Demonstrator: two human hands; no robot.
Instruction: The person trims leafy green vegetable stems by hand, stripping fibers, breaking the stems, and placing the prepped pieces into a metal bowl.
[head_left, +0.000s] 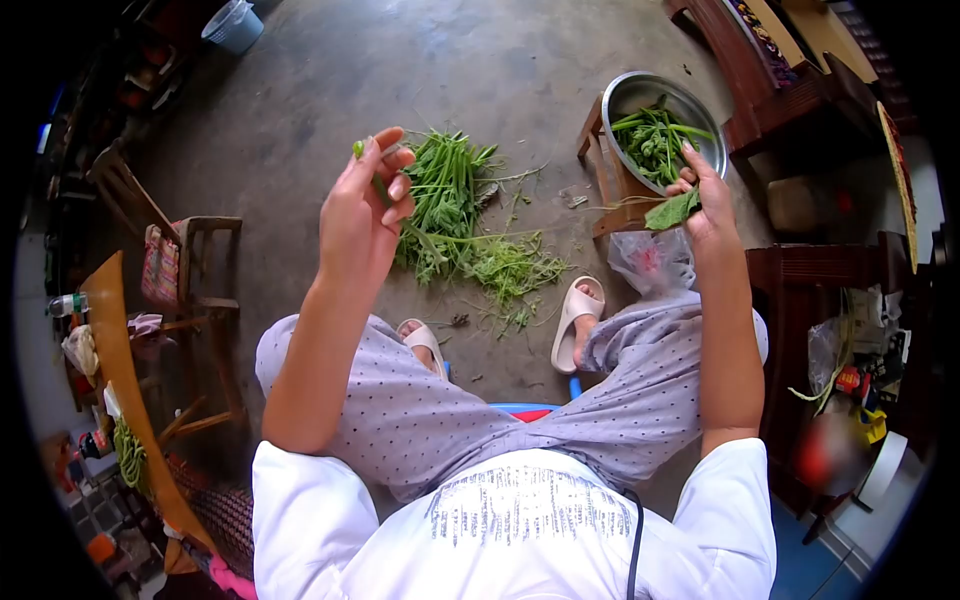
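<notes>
My left hand (368, 205) is raised over the floor, its fingers curled round a green stem (358, 148) whose cut end shows above the thumb. Below that hand lies a pile of leafy green stems (452, 180), with a looser heap of thin tendrils and trimmings (520, 265) beside it. On the other side, my right hand (708, 200) pinches a green leaf (672, 210) with thin strands trailing from it. This hand is by the near rim of a metal basin (718, 165), which holds picked green stems (655, 140).
The basin rests on a wooden stool (592, 150). A clear plastic bag (655, 262) sits by my knee. At left stand a wooden chair (205, 228) and a tabletop edge (125, 345); a blue bucket (235, 28) is farther off. Dark wooden furniture (800, 115) lines the right.
</notes>
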